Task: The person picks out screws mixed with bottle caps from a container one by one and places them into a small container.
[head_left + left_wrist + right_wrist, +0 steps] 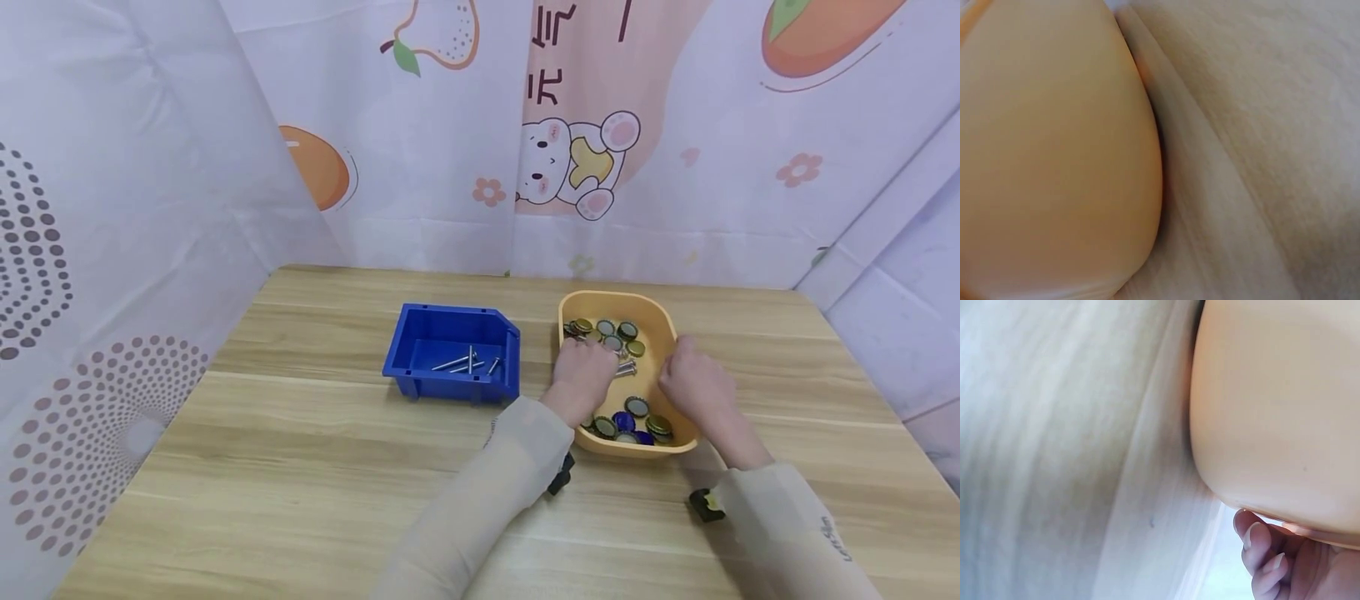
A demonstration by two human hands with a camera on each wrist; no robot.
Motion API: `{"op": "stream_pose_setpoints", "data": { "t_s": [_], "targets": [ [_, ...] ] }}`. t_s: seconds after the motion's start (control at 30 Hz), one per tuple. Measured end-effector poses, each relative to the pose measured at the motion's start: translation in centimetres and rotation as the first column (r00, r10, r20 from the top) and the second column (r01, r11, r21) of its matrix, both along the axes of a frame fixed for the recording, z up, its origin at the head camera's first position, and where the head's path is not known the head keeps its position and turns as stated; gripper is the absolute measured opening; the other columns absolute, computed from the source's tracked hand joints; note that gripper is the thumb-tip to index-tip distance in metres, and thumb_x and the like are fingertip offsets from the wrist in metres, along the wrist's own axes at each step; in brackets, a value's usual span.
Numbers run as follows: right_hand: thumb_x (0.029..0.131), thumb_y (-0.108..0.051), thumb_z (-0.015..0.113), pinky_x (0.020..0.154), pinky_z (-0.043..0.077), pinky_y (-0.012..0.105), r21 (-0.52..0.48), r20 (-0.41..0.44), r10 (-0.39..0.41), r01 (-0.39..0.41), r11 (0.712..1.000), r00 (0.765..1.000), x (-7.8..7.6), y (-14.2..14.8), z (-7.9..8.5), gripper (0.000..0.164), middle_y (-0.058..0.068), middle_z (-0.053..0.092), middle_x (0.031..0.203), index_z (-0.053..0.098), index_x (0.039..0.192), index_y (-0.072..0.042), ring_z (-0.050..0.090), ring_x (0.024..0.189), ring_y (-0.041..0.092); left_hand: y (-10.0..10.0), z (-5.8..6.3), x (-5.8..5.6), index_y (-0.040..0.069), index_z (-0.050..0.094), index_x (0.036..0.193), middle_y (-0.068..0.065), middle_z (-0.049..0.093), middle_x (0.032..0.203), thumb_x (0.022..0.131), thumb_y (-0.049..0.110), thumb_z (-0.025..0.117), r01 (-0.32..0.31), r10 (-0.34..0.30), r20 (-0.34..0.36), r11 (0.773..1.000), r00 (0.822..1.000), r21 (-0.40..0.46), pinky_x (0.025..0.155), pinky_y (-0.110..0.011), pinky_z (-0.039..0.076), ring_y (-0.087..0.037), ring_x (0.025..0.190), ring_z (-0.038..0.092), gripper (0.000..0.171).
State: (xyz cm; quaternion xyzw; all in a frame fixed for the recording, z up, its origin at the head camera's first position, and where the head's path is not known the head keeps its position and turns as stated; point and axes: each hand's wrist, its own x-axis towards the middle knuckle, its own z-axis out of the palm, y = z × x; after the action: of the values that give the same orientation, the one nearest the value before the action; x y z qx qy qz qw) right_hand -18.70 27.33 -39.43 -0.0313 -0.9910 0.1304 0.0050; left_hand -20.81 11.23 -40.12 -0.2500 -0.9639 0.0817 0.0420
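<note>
A yellow-orange plastic bin (652, 312) holds several bottle caps (636, 407) and some silver screws (626, 367). My left hand (587, 375) reaches over its left side, knuckles up, close beside those screws; its fingertips are hidden under the hand. At the bin's right rim is my right hand (697, 379), gripping the edge. In the right wrist view its curled fingers (1260, 540) sit against the rim from outside. The left wrist view is filled by the bin's outer wall (1060, 150), with no hand showing.
A blue open-front bin (450, 387) stands left of the yellow-orange one, with several screws (470, 360) inside. Both stand on a wood-grain table (300, 433). A printed curtain (427, 167) hangs behind the far edge, and another covers the left side.
</note>
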Motion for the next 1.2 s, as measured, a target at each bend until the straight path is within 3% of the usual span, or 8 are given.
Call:
{"op": "stream_pose_setpoints", "data": {
  "t_s": [0.23,0.47,0.7,0.97,1.2],
  "targets": [
    [0.092,-0.021,0.028,0.039,0.034,0.035,-0.008,0.006,0.005,-0.005,1.0,1.0,-0.03,0.02,-0.08,0.033,0.024,0.052,0.071,0.039,0.104,0.007,0.05,0.053,0.029,-0.06,0.1,0.11,0.028,0.064,0.104,0.008,0.062,0.096,0.088,0.026,0.059,0.013,-0.012,0.027,0.999,1.0,-0.031,0.079,-0.028,0.044,-0.009,0.088,0.058,0.017],
    [0.092,-0.021,0.029,0.039,0.034,0.035,-0.013,0.011,0.006,-0.005,1.0,1.0,0.07,0.01,0.01,0.033,0.022,0.052,0.07,0.039,0.105,0.007,0.049,0.053,0.029,-0.14,0.12,0.03,0.025,0.059,0.104,0.01,0.062,0.089,0.083,0.042,0.061,0.014,-0.012,0.056,1.0,0.998,-0.024,0.073,-0.027,0.047,-0.008,0.082,0.059,0.027],
    [0.092,-0.021,0.031,0.039,0.034,0.035,-0.011,-0.003,0.001,-0.001,1.0,1.0,0.07,-0.1,0.08,0.031,0.022,0.052,0.069,0.04,0.103,0.007,0.049,0.053,0.029,-0.26,0.45,-0.19,0.026,0.058,0.095,0.01,0.059,0.077,0.083,0.039,0.062,0.004,-0.009,0.102,0.999,0.995,0.054,0.065,-0.027,0.045,-0.007,0.069,0.054,0.018],
    [0.092,-0.02,0.032,0.039,0.034,0.036,-0.006,-0.007,0.001,-0.001,1.0,1.0,0.16,-0.13,0.15,0.031,0.022,0.051,0.068,0.041,0.103,0.007,0.049,0.052,0.029,-0.4,0.57,-0.45,0.022,0.053,0.112,0.007,0.061,0.077,0.081,0.039,0.064,-0.019,0.002,0.121,0.99,0.993,0.137,0.056,-0.026,0.042,-0.01,0.062,0.054,0.037],
    [0.092,-0.02,0.03,0.039,0.033,0.035,-0.006,-0.006,0.003,-0.003,1.0,1.0,0.15,-0.16,0.18,0.031,0.021,0.051,0.067,0.04,0.103,0.007,0.048,0.052,0.028,-0.49,0.61,-0.59,0.022,0.052,0.116,0.007,0.059,0.075,0.081,0.035,0.063,-0.033,0.002,0.166,0.983,0.986,0.179,0.054,-0.026,0.04,-0.009,0.059,0.052,0.039]
  ]
}}
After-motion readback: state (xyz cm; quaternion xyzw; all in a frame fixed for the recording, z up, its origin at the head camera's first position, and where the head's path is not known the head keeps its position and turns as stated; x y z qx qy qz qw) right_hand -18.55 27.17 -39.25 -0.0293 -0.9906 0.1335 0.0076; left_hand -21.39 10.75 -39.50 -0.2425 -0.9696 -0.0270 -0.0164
